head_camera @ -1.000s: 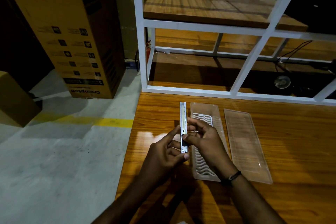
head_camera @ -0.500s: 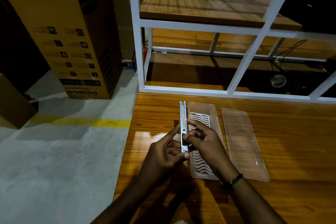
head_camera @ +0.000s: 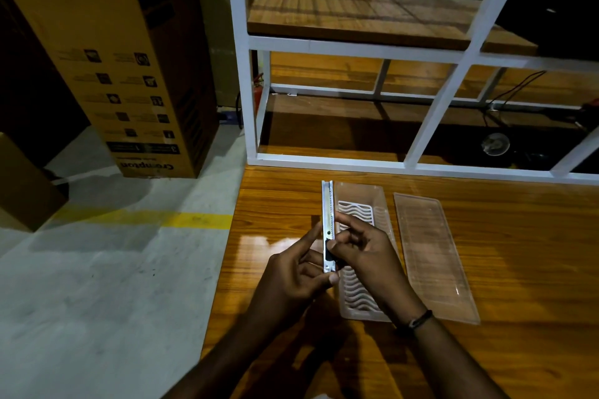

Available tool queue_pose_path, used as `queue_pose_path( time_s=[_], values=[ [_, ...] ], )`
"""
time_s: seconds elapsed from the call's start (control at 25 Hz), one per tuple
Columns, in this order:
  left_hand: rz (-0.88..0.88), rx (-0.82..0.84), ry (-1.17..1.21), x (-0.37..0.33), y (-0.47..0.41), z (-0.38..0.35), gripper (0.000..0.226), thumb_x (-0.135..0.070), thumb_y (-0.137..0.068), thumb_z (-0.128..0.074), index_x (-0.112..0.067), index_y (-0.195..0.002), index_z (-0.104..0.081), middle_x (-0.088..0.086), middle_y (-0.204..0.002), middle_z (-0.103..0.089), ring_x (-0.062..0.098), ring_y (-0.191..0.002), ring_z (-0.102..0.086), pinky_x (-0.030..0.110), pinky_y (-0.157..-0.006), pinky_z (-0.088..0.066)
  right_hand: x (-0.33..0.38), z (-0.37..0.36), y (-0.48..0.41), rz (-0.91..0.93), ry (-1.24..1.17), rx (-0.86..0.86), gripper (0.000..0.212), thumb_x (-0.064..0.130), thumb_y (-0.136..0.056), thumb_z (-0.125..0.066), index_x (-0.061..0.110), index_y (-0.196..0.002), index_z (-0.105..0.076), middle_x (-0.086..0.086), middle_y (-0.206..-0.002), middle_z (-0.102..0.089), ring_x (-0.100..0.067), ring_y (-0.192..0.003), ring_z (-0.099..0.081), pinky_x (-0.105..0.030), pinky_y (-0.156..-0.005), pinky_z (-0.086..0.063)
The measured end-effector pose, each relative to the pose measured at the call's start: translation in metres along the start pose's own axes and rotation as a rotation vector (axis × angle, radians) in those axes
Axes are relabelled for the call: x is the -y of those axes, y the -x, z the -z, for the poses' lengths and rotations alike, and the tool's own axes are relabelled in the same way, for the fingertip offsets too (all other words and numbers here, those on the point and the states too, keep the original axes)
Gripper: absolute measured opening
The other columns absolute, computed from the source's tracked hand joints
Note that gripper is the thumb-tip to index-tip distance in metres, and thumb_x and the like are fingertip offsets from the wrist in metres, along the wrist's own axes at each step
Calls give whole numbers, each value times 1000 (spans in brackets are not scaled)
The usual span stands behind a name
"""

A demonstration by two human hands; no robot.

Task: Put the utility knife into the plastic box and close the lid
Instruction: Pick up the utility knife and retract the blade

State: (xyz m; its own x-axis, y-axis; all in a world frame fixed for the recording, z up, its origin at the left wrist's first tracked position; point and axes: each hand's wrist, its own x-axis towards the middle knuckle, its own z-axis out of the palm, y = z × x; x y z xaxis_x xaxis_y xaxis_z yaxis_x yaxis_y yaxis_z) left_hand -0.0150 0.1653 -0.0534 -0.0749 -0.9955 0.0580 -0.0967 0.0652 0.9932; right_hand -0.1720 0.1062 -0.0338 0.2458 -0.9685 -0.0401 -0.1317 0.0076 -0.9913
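From the head view I see both hands raised over the wooden table, pinching the utility knife between them; my left hand grips its near end with thumb and fingers, my right hand pinches the middle, thumb on the dark slider; the knife points away from me, held just left of the plastic box and above the tabletop; the box lies open with a white wavy insert inside, my right wrist crossing over its near half; the clear lid lies flat just beside the box on the right, apart from it; a dark band sits on the right wrist. Behind the box a white metal frame with wooden shelves stands along the table's far edge, hemming in that side; the table's left edge runs close beside the left hand, dropping to a grey concrete floor with a yellow stripe; to the right the tabletop lies bare and glossy. A tall cardboard carton stands on the floor at left; the room is dim.
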Motion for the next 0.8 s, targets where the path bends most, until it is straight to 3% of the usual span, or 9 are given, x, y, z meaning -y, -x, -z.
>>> queue_pose_path(
  time_s=[0.32,0.44,0.56,0.68,0.8],
  values=[
    [15,18,-40,4,-2,0,89,-23,-85,-82,-32,-158,-32,-20,-90,-75,4,-78,-74,22,-73,-60,3,1,2,2,-11,-36,55,-5,-87,-68,14,-137,-59,-4,-72,-67,-20,-74,-72,-39,-78,-61],
    [26,26,-157,5,-6,3,79,-33,-85,-82,-36,-153,-42,-13,-94,-75,5,-80,-74,23,-71,-61,-2,2,1,4,46,-115,53,-5,-86,-69,14,-135,-61,-10,-76,-69,-25,-74,-73,-42,-77,-62],
    [102,-27,-235,6,-11,1,60,-33,-88,-78,-28,-144,-58,-10,-98,-77,5,-78,-75,23,-68,-60,-11,10,0,25,291,-228,52,2,-87,-70,21,-134,-62,-11,-81,-67,-27,-75,-68,-43,-75,-61],
    [196,-79,-235,9,-17,-5,48,-30,-90,-75,-23,-136,-63,-8,-96,-75,15,-73,-76,23,-59,-60,-14,19,-1,25,500,-277,51,3,-85,-68,24,-132,-64,-5,-76,-67,-21,-73,-66,-45,-74,-59],
    [266,-124,-237,12,-26,-12,42,-30,-91,-74,-20,-132,-65,-2,-100,-74,21,-76,-77,35,-57,-65,-18,22,-1,16,642,-259,54,5,-85,-66,28,-134,-61,-3,-87,-75,-17,-77,-69,-32,-74,-57]
  ],
)
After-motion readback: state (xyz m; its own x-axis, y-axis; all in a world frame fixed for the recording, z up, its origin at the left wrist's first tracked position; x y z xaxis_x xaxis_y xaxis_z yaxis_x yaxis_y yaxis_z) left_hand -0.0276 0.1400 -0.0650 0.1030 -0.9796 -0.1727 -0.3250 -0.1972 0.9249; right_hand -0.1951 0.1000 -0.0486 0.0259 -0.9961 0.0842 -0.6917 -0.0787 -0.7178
